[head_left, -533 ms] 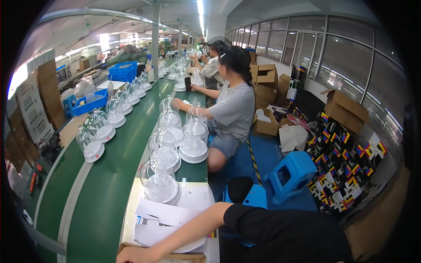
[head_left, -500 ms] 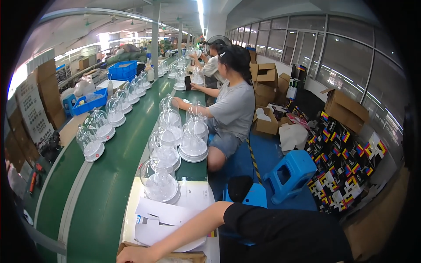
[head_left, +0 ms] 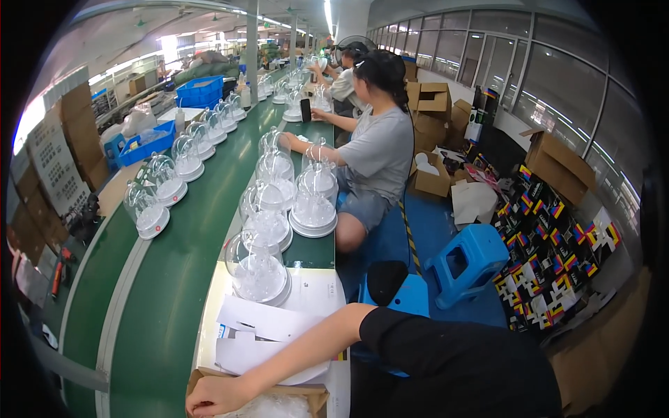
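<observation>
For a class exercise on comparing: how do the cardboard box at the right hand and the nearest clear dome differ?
The cardboard box is brown and opaque; the clear dome is see-through, on a round white base. The box has straight walls, while the dome is rounded. The right hand is at the box; no hand touches the dome. Both are close to the white papers.

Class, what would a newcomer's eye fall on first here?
Probably the clear domes on white bases, standing in lines along the long green worktop. Next might come the bright blue stool on the right and the person's right hand at a cardboard box, lower edge.
</observation>
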